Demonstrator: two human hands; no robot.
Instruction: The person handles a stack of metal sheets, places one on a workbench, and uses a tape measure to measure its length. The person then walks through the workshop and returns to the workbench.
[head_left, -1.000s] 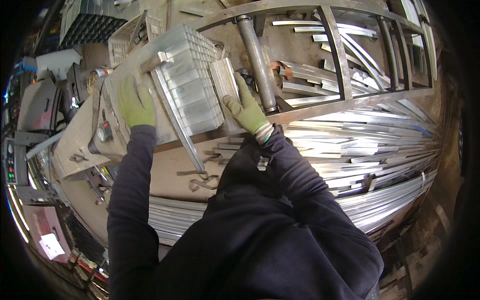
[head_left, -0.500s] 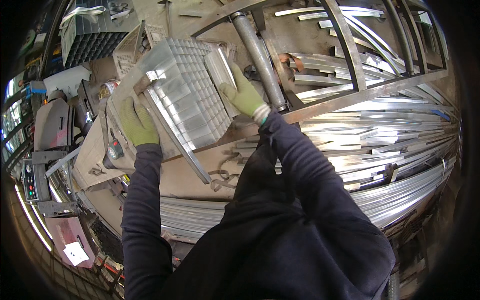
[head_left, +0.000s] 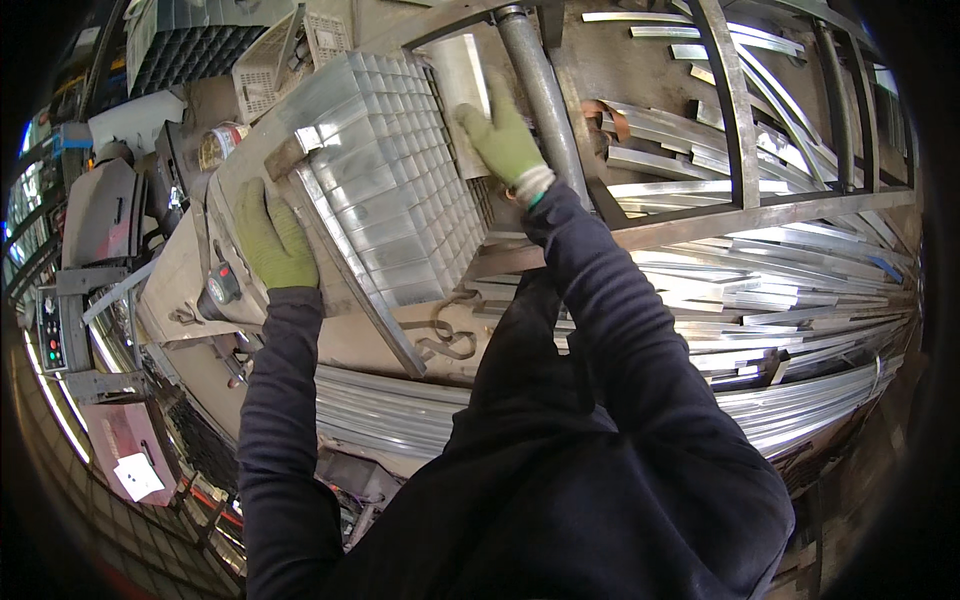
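Note:
My left hand [head_left: 275, 235], in a green glove, lies flat on the metal worktop [head_left: 175, 280], fingers stretched out, holding nothing. It is beside a metal bar [head_left: 350, 255] that runs slantwise along the near side of a stack of square metal tubes [head_left: 375, 190]. The stack's open ends face right in a grid. At those ends my gloved right hand [head_left: 510, 140] grips a flat metal block [head_left: 460, 75], thumb across its face and fingers along its bright outer edge. The fingers are partly hidden behind that edge.
A steel frame with a thick roller [head_left: 535, 100] stands just right of my right hand. Beyond it lie many loose metal profiles [head_left: 740, 260]. A red-and-black knob [head_left: 223, 283] sits left of my left hand. Plastic crates [head_left: 265, 75] and another tube bundle [head_left: 190, 50] are behind.
My right hand has shifted away and slightly right with the metal block, whose face is turned more into view. My left hand stays flat on the worktop. The view has moved a little.

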